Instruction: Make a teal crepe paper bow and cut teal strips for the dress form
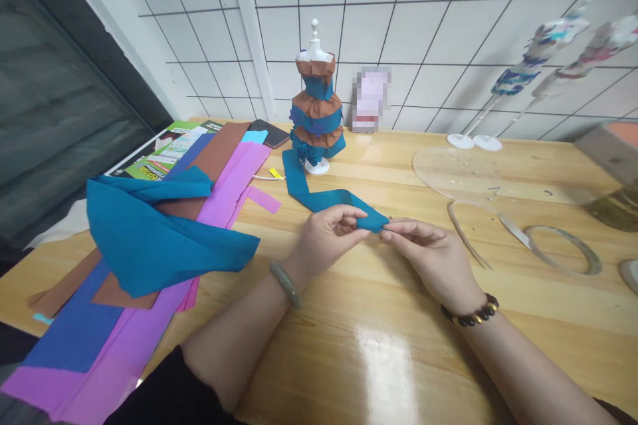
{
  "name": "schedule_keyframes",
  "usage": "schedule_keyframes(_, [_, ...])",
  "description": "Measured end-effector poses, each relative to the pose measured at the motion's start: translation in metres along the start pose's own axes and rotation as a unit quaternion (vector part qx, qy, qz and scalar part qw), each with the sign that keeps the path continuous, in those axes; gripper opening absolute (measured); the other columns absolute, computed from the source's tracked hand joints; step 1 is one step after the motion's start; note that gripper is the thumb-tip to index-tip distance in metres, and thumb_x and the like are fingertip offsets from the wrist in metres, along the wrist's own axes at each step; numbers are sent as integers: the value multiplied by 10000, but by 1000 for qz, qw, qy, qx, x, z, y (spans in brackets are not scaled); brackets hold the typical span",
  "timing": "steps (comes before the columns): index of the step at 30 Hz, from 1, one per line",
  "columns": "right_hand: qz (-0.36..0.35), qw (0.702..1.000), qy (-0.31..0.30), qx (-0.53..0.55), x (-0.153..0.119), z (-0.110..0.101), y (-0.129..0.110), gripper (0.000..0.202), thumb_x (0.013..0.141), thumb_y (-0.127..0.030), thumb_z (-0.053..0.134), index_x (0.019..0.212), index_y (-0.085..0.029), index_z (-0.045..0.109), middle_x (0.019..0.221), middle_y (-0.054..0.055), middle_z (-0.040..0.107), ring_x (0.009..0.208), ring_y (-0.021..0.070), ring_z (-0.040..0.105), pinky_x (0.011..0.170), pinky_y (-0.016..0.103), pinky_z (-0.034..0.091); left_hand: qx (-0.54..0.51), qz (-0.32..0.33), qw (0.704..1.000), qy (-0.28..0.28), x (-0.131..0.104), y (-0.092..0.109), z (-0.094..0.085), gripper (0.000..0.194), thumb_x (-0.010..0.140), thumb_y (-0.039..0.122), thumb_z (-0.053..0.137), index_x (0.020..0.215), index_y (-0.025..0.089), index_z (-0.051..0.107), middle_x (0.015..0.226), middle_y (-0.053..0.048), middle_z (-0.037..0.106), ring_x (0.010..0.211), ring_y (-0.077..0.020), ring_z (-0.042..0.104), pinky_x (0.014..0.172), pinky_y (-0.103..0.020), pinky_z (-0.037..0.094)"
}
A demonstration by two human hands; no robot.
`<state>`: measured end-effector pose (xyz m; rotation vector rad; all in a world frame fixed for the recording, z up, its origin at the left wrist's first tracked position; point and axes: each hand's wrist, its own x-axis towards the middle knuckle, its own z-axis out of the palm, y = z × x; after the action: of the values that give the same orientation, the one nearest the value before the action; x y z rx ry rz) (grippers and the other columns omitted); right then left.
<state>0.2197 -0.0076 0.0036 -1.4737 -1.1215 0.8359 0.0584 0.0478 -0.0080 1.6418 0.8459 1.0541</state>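
Between my two hands is the end of a long teal crepe paper strip (pixel 326 200). My left hand (pixel 326 239) pinches it between thumb and fingers, and my right hand (pixel 431 255) pinches its pointed tip. The strip runs back from my hands over the table, bends, and reaches the foot of a small white dress form (pixel 314 50). That form stands upright by the wall, covered in brown and teal ruffled paper tiers (pixel 317 106). A pleated teal piece (pixel 308 154) sits low on its front.
Left lies a pile of purple crepe paper (pixel 239 176), with brown, blue and teal sheets (pixel 154 232), near a dark phone (pixel 269 133). Right are a clear round sheet (pixel 456 176), a pale ring (pixel 565 249) and two more decorated forms (pixel 523 70). A tiled wall (pixel 399 26) borders the wooden table (pixel 319 358).
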Motion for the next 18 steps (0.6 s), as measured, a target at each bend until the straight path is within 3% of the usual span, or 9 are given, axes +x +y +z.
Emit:
schedule_keyframes(4, [4, 1000, -5, 6, 0, 0, 1, 193, 590, -318, 759, 708, -180, 692, 727, 54, 723, 661, 181, 658, 657, 323, 545, 10, 13, 1000, -18, 0, 2, 0, 375, 703, 208, 641, 1068, 165, 569, 756, -2, 566, 711, -94, 549, 697, -212, 468])
schedule_keyframes(9, [-1, 1000, -20, 11, -1, 1, -1, 230, 594, -320, 760, 749, -174, 675, 671, 41, 697, 613, 163, 640, 611, 301, 539, -57, -6, 997, -54, -2, -2, 2, 621, 710, 209, 631, 1280, 193, 383, 836, -14, 584, 731, -98, 566, 681, -219, 459])
schedule_keyframes(18, [-25, 998, -53, 9, -2, 2, 5, 250, 630, -312, 738, 825, -181, 654, 711, 35, 679, 642, 149, 619, 642, 293, 533, -93, -46, 992, -65, -2, -7, 3, 702, 701, 204, 648, 1333, 206, 341, 734, 17, 558, 696, -97, 543, 667, -220, 431])
